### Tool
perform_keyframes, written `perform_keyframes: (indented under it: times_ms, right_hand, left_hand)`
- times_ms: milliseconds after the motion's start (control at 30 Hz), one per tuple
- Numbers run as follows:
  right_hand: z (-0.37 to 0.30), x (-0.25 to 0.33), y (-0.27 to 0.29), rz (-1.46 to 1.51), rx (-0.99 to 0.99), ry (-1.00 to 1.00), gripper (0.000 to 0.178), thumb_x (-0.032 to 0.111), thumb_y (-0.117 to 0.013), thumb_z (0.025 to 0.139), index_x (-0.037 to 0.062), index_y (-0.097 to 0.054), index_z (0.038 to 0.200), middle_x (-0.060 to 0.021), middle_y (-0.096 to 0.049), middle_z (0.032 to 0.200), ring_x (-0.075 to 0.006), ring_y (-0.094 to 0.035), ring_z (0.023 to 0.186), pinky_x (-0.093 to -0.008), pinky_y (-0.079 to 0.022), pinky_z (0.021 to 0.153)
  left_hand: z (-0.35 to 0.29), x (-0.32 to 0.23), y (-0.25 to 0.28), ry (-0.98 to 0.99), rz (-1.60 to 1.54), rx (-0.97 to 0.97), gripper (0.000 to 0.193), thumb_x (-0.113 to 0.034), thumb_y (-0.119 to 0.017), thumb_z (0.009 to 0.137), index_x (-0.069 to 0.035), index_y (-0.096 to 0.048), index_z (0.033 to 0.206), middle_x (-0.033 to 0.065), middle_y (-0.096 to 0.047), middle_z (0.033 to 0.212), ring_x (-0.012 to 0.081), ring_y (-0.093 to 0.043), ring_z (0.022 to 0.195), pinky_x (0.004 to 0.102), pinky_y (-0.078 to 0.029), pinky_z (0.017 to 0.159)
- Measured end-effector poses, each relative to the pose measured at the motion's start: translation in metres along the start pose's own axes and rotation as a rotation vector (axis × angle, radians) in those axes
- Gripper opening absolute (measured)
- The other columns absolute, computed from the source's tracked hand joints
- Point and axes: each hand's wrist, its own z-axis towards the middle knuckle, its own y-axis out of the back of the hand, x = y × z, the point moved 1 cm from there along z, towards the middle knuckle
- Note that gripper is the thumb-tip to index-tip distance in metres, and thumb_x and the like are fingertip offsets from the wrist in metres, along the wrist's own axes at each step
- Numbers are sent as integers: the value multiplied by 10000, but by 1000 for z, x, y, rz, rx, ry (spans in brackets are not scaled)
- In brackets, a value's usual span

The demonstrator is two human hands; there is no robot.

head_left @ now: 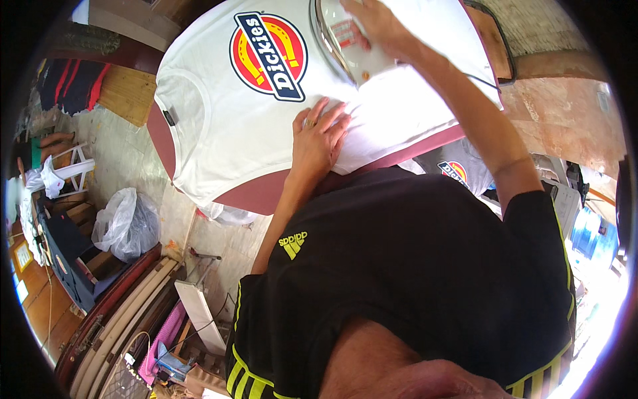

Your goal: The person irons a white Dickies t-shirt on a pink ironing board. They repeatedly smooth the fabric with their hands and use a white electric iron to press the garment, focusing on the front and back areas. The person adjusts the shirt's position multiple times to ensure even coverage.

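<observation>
A white T-shirt (242, 143) with a round red, yellow and blue printed emblem (268, 56) lies spread over a maroon padded ironing board. My left hand (319, 138) rests flat on the shirt just below the emblem, fingers stretched out and slightly apart. To the right of the emblem, my right hand (380, 28) is closed on the top of a clothes iron (347, 54) with a shiny silver edge. The iron sits on the shirt, and my fingers partly hide its handle.
The maroon board (256, 191) shows along the near side. A dark grey garment (455, 163) with a similar emblem is beneath its near right edge. At left are a clear plastic bag (127, 225), stacked long boards (123, 326), a white stool (74, 169) and red-and-black cloths (74, 85).
</observation>
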Motion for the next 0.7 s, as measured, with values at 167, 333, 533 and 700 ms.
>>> perform_keyframes:
  times_ms: [167,333,533,700]
  right_hand:
    - [-94,20,-29,201,-108,-10,387,377,-500,1024,21,-448,882,-59,-522,624,-128,-493,477,-302,-414,453]
    - [-66,25,-27,73,-166,7,380,366,-497,1024,6,-467,905,-58,-518,610,-132,-500,482,-302,-425,474]
    - [32,26,-5,178,-246,-43,480,335,-508,1016,-103,-471,1207,-127,-553,635,-218,-562,498,-374,-523,531]
    - [31,-9,12,-537,-57,236,408,245,-526,972,-7,-523,1293,-187,-605,823,-295,-638,657,-385,-548,619]
  left_hand:
    - [-16,-12,5,-2,-31,-16,320,-56,-684,853,-161,-696,1155,31,-587,1359,326,-481,1328,519,-375,1067]
    - [-38,-8,4,25,-138,-115,338,-27,-712,808,-144,-694,1125,65,-595,1321,328,-527,1267,489,-422,1017]
    - [-53,-9,9,0,-51,-179,333,-76,-775,737,-119,-694,1057,67,-605,1251,289,-546,1219,473,-411,1001]
    - [-55,-7,9,-3,-91,-221,325,-152,-811,728,-154,-700,1034,30,-595,1173,278,-541,1179,476,-395,977]
